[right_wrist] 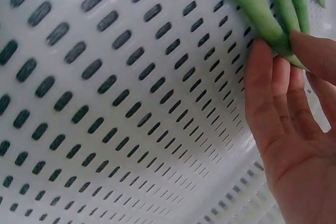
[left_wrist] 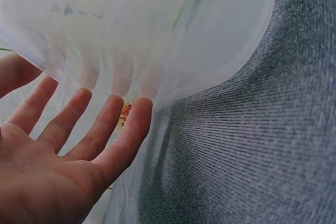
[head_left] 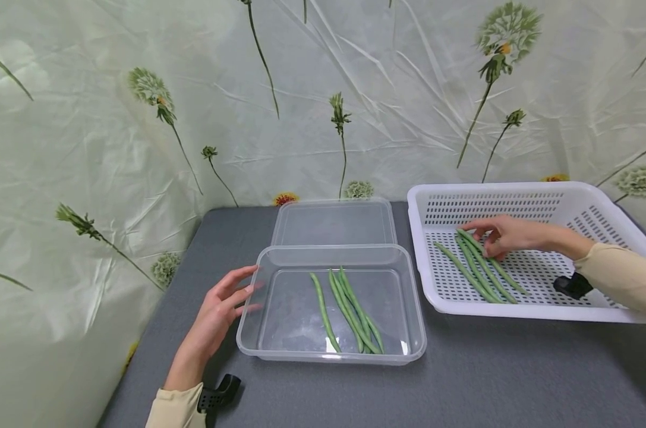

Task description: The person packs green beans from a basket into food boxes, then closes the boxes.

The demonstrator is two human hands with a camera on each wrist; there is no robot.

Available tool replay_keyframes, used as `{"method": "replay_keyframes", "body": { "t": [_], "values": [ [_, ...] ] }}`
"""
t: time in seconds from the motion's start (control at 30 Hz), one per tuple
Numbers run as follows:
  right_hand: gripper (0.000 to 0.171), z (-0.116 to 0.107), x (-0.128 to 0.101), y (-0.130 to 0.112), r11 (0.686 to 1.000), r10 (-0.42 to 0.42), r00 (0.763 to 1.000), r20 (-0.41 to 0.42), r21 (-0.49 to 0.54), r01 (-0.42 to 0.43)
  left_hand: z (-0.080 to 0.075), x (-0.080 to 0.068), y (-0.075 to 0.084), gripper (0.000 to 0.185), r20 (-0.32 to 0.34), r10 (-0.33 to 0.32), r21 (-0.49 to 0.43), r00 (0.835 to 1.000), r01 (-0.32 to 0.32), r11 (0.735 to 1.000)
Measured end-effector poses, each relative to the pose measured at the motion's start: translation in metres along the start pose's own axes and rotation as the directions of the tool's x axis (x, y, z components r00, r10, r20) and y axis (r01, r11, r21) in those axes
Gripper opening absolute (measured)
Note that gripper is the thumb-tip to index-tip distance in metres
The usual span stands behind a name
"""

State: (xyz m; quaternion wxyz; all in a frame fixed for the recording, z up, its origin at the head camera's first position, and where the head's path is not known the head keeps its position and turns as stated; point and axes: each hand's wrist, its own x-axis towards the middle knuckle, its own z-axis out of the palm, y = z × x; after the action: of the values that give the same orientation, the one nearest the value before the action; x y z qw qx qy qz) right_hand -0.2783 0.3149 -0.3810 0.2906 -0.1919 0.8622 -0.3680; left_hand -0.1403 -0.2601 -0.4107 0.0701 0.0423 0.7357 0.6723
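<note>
My left hand (head_left: 216,315) rests its fingertips against the left wall of a clear plastic container (head_left: 285,357), fingers spread and loosely bent. In the left wrist view those fingers (left_wrist: 134,135) touch the container's translucent side. Inside the container lie several green beans (head_left: 324,312), one apart from a bunch. At the right, my right hand (head_left: 507,235) reaches into a white perforated basket (head_left: 515,312). Thumb and fingers pinch the end of a green bean (right_wrist: 252,9), as the right wrist view shows. Several other green beans (head_left: 459,270) lie beside it on the basket floor.
Behind the container lies a clear plastic lid (head_left: 336,223), flat on the grey table cloth (head_left: 344,395). A flower-printed sheet (head_left: 301,148) hangs at the back and left. The basket stands close to the container's right side.
</note>
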Motion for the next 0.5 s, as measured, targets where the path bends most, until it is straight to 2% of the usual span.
{"method": "replay_keyframes", "body": {
  "t": [0.3,0.5],
  "values": [
    [0.062,-0.0085,-0.0049,0.0008,0.998,-0.031,0.999,-0.011,0.054,0.031,0.0005,-0.0002,-0.0016,0.046,0.001,-0.002,-0.002,1.000,0.002,1.000],
    [0.069,-0.0088,-0.0070,-0.0039,0.994,-0.025,1.000,-0.011,0.108,0.026,0.0001,0.0000,-0.0004,0.046,-0.003,0.003,0.006,1.000,-0.003,1.000]
  ]
}}
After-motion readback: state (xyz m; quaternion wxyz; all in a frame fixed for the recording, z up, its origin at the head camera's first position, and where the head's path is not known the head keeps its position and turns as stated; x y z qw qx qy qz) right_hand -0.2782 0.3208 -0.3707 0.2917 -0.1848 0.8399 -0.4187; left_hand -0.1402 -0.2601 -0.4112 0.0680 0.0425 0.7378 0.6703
